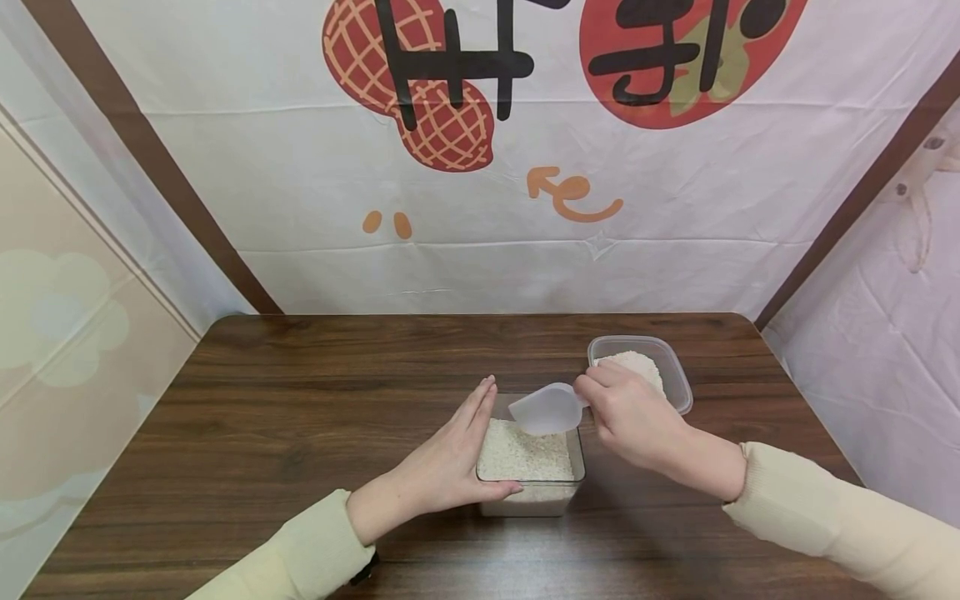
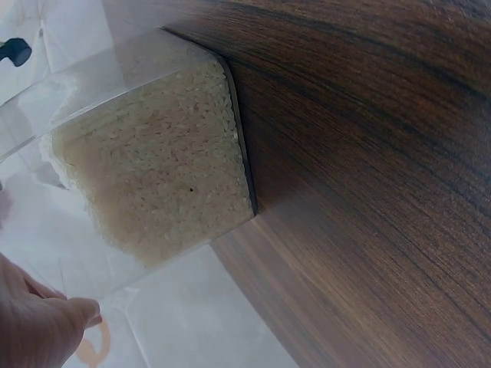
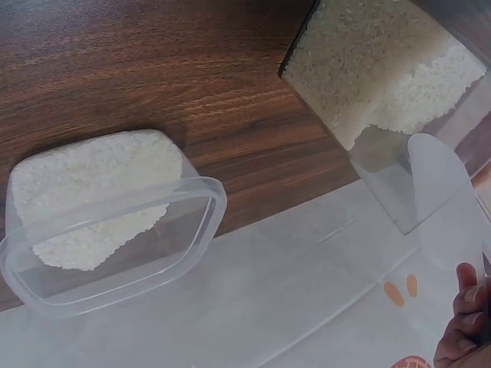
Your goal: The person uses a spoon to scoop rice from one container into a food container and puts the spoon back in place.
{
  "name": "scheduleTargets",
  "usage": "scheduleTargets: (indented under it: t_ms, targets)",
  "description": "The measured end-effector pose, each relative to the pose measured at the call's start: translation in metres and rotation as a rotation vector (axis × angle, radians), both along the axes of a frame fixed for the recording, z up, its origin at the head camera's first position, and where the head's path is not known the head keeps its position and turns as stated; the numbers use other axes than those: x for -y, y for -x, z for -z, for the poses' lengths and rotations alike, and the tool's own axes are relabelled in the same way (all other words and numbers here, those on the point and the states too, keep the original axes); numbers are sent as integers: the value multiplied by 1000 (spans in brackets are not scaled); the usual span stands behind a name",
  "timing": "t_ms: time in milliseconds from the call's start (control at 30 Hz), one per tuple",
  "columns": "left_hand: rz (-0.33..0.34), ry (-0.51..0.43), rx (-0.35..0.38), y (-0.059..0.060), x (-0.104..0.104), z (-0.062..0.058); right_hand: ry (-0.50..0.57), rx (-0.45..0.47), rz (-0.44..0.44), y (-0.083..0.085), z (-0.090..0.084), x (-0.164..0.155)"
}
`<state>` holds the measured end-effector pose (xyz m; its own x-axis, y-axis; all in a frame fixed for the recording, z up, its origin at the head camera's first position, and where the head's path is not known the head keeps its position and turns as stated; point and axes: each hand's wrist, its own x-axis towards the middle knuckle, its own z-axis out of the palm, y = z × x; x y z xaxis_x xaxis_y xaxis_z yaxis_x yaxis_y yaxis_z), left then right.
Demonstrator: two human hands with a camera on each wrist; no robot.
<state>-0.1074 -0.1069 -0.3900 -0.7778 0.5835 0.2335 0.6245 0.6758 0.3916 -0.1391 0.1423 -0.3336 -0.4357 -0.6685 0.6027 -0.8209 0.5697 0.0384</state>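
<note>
A clear square container, partly filled with rice, stands on the table. My left hand rests against its left side with straight fingers, the thumb laid along the front rim. In my right hand I grip the handle of a translucent white plastic scoop. The scoop hangs over the container's back right part, tilted with its lip toward the left. In the right wrist view, no rice shows in the scoop. Rice heaps unevenly against the container wall in the left wrist view.
A clear plastic tub with white rice sits at the back right, partly hidden behind my right hand. The dark wooden table ends at a white printed curtain behind.
</note>
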Motion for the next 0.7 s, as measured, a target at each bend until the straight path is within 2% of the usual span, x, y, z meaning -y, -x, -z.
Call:
scheduleTargets:
  t_ms: [200, 500, 700]
  targets:
    - [-1, -9, 23, 0, 0, 0, -51, 26, -3, 0, 5, 3]
    - [5, -13, 24, 0, 1, 0, -124, -50, -38, 4, 14, 11]
    - [5, -8, 20, 1, 1, 0, -157, -36, -47, 6, 16, 17]
